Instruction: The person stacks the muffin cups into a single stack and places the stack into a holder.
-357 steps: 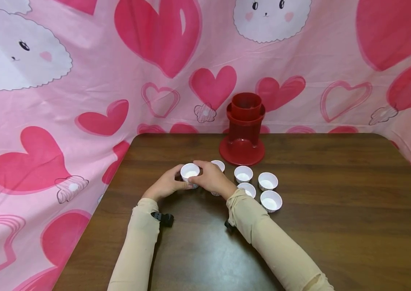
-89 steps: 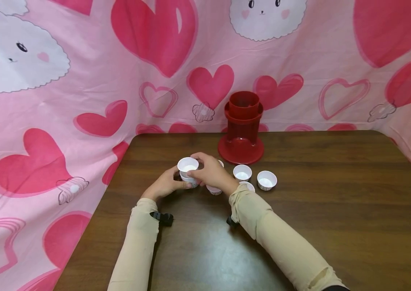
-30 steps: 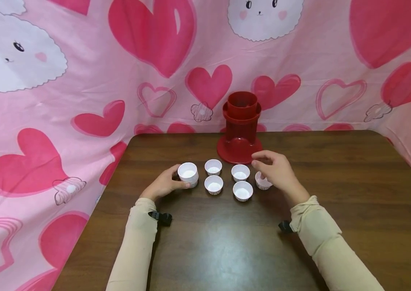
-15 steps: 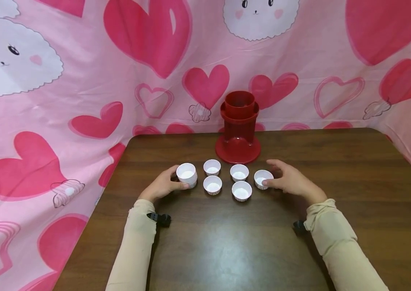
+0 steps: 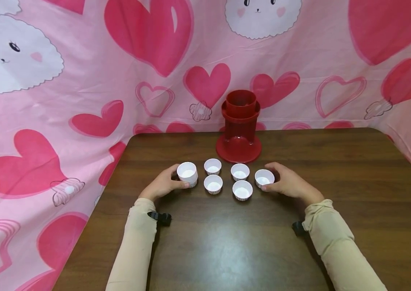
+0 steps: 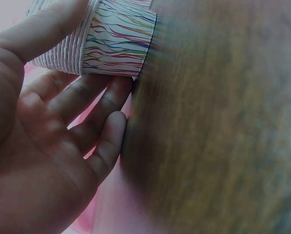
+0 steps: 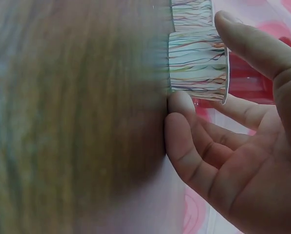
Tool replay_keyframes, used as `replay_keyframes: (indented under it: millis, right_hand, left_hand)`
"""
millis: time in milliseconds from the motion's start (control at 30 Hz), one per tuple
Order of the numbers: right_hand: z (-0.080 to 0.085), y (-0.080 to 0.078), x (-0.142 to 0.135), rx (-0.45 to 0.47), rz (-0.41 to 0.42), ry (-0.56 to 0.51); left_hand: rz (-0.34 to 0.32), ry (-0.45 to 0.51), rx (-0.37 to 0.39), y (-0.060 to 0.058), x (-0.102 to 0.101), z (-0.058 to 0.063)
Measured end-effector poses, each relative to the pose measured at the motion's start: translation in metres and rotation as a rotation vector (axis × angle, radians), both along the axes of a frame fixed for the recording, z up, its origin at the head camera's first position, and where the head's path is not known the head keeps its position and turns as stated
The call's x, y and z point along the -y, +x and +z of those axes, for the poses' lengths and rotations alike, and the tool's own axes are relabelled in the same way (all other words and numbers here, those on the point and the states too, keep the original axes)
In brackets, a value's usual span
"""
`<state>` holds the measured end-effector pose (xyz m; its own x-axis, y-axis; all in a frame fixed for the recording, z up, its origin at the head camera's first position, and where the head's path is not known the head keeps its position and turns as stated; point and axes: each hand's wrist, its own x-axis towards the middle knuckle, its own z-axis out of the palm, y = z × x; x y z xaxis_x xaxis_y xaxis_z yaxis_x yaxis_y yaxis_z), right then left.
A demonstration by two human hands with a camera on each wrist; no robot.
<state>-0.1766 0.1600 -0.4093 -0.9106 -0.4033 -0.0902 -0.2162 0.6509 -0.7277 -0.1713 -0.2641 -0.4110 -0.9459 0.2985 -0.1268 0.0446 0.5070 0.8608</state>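
Observation:
My left hand (image 5: pixel 164 184) holds a stack of nested white paper baking cups (image 5: pixel 187 173) at the left, thumb in front and fingers behind. The left wrist view shows several stacked rims and wavy coloured lines on the lowest cup (image 6: pixel 118 41). At the right end of the group, my right hand (image 5: pixel 290 184) has thumb and fingers around a single baking cup (image 5: pixel 265 179) standing on the table. In the right wrist view, the thumb is at the rim of this line-patterned cup (image 7: pixel 197 63), with the fingers along its other side.
Between the hands stand single baking cups: two on the left, back (image 5: pixel 212 167) and front (image 5: pixel 213 184), and two on the right, back (image 5: pixel 240 172) and front (image 5: pixel 242 190). Behind them a red round-based stand (image 5: pixel 240 149) rises at the wooden table's (image 5: pixel 336 194) back, before a pink heart-print cloth (image 5: pixel 292 48).
The front right cup seen earliest is gone from its place, and the stack in my left hand is taller. My right hand has moved from the stack to the far right cup and closed around it.

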Motion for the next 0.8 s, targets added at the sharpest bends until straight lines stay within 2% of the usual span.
replay_keyframes:
  millis: [200,400,667,800]
  right_hand:
    - [-0.0014,-0.0003,0.0011,-0.029,-0.002,0.017]
    - [0.0,-0.0008,0.0003,0.001,-0.021,0.03]
    - [-0.0007,-0.0023,-0.0037,0.116,-0.065,-0.092]
    - [0.0006,-0.0015,-0.0035,0.115,-0.07,-0.133]
  left_hand:
    - [0.001,-0.012,0.006,0.0004,0.0003,0.0005]
    - [0.004,-0.023,0.02,0.0022,0.0005,0.0026]
    - [0.001,-0.041,0.007,0.0015,0.0007,0.0013]
    - [-0.002,-0.03,0.002,0.0014,0.0,0.0008]
